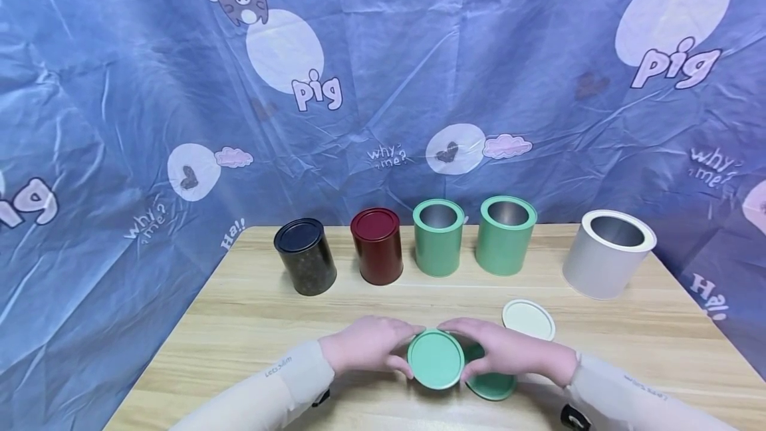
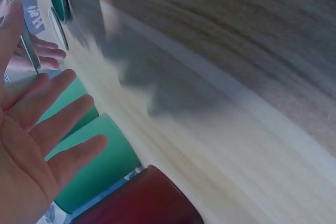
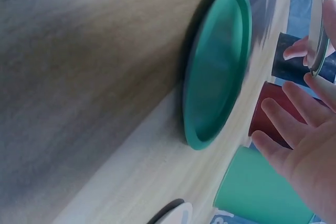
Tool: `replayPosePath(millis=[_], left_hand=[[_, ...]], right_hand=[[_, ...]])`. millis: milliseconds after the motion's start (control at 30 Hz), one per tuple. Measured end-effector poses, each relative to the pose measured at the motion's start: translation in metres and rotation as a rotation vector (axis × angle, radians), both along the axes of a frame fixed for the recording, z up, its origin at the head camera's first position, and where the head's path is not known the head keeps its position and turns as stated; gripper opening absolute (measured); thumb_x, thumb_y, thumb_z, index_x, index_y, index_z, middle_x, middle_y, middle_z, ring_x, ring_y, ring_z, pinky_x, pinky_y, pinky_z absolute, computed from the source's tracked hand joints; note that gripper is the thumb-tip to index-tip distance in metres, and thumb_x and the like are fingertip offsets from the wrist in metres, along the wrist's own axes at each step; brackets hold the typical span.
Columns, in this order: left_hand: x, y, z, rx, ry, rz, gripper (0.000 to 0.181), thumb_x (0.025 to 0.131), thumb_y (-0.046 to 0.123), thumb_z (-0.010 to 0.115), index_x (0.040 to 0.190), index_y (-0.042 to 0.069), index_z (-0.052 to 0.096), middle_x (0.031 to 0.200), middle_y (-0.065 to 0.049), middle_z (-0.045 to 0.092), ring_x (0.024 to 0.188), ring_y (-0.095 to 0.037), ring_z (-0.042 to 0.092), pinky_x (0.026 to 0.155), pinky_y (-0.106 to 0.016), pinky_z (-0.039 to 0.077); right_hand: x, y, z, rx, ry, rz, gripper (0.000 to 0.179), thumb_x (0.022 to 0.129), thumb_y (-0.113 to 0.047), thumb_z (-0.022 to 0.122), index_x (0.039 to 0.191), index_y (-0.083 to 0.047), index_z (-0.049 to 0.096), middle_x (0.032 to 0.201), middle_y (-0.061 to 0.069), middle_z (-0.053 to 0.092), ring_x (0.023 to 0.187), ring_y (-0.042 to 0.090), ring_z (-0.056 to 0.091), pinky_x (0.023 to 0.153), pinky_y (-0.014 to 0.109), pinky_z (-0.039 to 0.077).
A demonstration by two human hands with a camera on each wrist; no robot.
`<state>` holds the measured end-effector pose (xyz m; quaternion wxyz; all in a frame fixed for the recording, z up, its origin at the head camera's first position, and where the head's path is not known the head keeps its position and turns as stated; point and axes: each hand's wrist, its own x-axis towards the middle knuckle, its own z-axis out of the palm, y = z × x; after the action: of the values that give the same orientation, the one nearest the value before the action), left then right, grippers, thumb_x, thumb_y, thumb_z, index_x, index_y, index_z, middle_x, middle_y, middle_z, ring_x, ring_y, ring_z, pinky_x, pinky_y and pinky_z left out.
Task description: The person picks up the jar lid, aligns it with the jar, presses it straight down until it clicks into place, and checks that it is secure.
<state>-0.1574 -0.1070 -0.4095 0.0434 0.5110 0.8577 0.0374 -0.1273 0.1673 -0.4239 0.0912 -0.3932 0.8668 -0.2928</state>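
A round green lid [image 1: 435, 359] is held up over the front of the table between both hands. My left hand [image 1: 380, 344] grips its left edge with thumb and forefinger; the other fingers spread away in the left wrist view. On the opposite edge, my right hand [image 1: 499, 350] pinches the lid the same way, its remaining fingers spread in the right wrist view. A second green lid [image 3: 218, 72] lies flat on the table under the right hand, partly hidden by it in the head view. Beyond the right wrist lies a white lid [image 1: 529, 318].
Along the back of the wooden table [image 1: 239, 324] stand a lidded black can [image 1: 308, 265], a lidded dark red can [image 1: 380, 258], two green cans [image 1: 438, 248] [image 1: 505, 245] without lids, and a white can [image 1: 601, 261] without one. A blue printed cloth [image 1: 383, 52] hangs behind.
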Motion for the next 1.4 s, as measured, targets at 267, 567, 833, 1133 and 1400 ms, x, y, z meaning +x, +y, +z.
replayPosePath(millis=[267, 567, 833, 1133, 1400], left_hand=[[-0.003, -0.001, 0.004, 0.07, 0.02, -0.007, 0.068, 0.08, 0.054, 0.067, 0.138, 0.022, 0.052, 0.131, 0.009, 0.061, 0.119, -0.004, 0.058, 0.099, -0.025, 0.048], [-0.005, -0.002, 0.014, 0.084, 0.042, 0.063, 0.07, 0.081, 0.054, 0.067, 0.139, 0.017, 0.053, 0.136, 0.005, 0.059, 0.125, -0.011, 0.055, 0.103, -0.03, 0.046], [-0.009, 0.0, 0.022, 0.074, 0.043, 0.064, 0.071, 0.081, 0.053, 0.067, 0.14, 0.017, 0.052, 0.137, 0.003, 0.058, 0.126, -0.012, 0.055, 0.104, -0.031, 0.046], [-0.021, 0.008, 0.036, 0.105, 0.116, 0.003, 0.072, 0.077, 0.05, 0.073, 0.135, 0.011, 0.055, 0.134, -0.002, 0.06, 0.126, -0.014, 0.055, 0.105, -0.031, 0.045], [-0.027, 0.013, 0.05, 0.12, 0.148, 0.0, 0.073, 0.077, 0.051, 0.073, 0.135, 0.011, 0.055, 0.133, -0.003, 0.061, 0.125, -0.016, 0.056, 0.103, -0.032, 0.047]], right_hand=[[-0.002, 0.003, 0.005, -0.021, -0.024, -0.026, 0.076, 0.081, -0.05, 0.07, 0.139, -0.007, 0.048, 0.135, 0.007, 0.056, 0.125, 0.026, 0.053, 0.102, 0.04, 0.046], [-0.006, 0.006, 0.014, -0.047, -0.012, -0.047, 0.073, 0.082, -0.05, 0.07, 0.138, -0.009, 0.049, 0.135, 0.005, 0.057, 0.125, 0.026, 0.053, 0.102, 0.042, 0.046], [-0.009, 0.006, 0.019, -0.075, 0.016, -0.054, 0.073, 0.081, -0.049, 0.07, 0.138, -0.008, 0.049, 0.135, 0.006, 0.057, 0.125, 0.027, 0.053, 0.102, 0.044, 0.045], [-0.014, 0.012, 0.032, -0.063, 0.038, -0.093, 0.076, 0.079, -0.046, 0.073, 0.14, -0.008, 0.048, 0.138, 0.008, 0.055, 0.126, 0.032, 0.052, 0.101, 0.049, 0.045], [-0.028, 0.019, 0.04, -0.067, 0.088, -0.08, 0.077, 0.076, -0.039, 0.078, 0.139, -0.006, 0.048, 0.139, 0.01, 0.055, 0.128, 0.032, 0.05, 0.103, 0.047, 0.044]])
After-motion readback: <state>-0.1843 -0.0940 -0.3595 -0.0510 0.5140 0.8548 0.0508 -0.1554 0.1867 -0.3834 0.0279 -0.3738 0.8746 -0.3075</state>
